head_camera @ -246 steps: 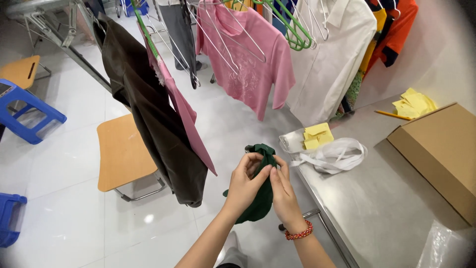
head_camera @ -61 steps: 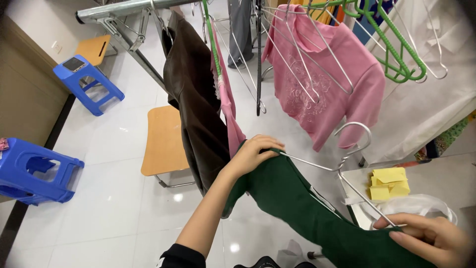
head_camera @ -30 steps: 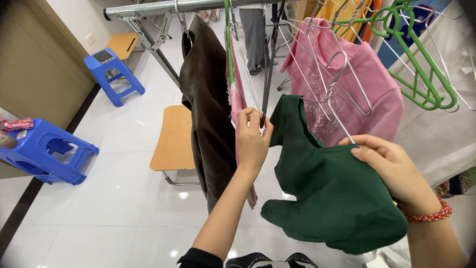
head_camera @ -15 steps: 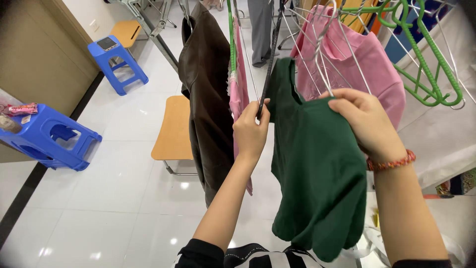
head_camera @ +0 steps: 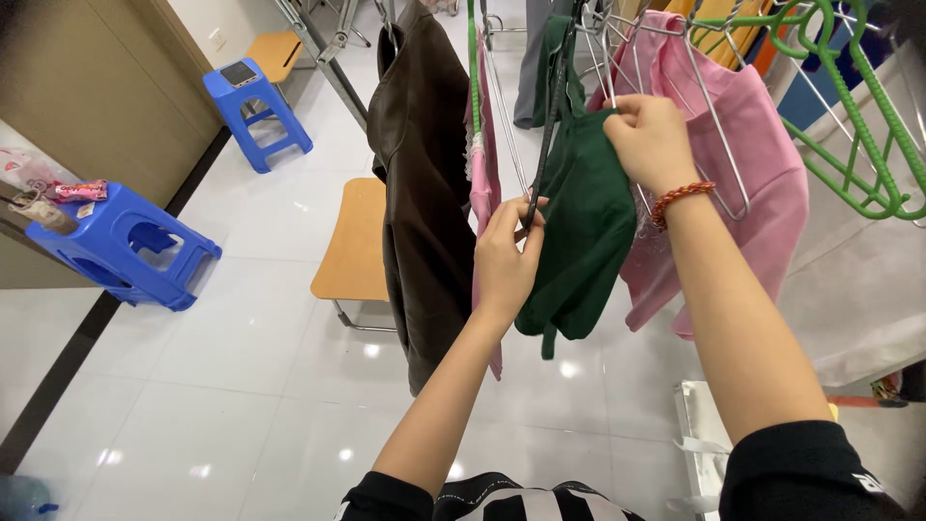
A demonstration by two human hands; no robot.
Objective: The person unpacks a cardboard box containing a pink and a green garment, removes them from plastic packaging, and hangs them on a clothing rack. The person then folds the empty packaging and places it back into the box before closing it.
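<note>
A green garment (head_camera: pixel 579 222), hung between a brown one (head_camera: pixel 420 174) and a pink one (head_camera: pixel 743 164), is gripped at its top by the right hand (head_camera: pixel 651 140) and pinched at its left edge by the left hand (head_camera: pixel 506 256); open floor (head_camera: pixel 241 367) and two blue stools (head_camera: pixel 116 246) are seen leftward.

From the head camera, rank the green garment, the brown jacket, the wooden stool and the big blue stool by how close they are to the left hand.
1. Green garment: against the left hand, just to its right.
2. Brown jacket: hanging just left of the hand.
3. Wooden stool: on the floor beyond the jacket.
4. Big blue stool: far left, by the wall.
</note>
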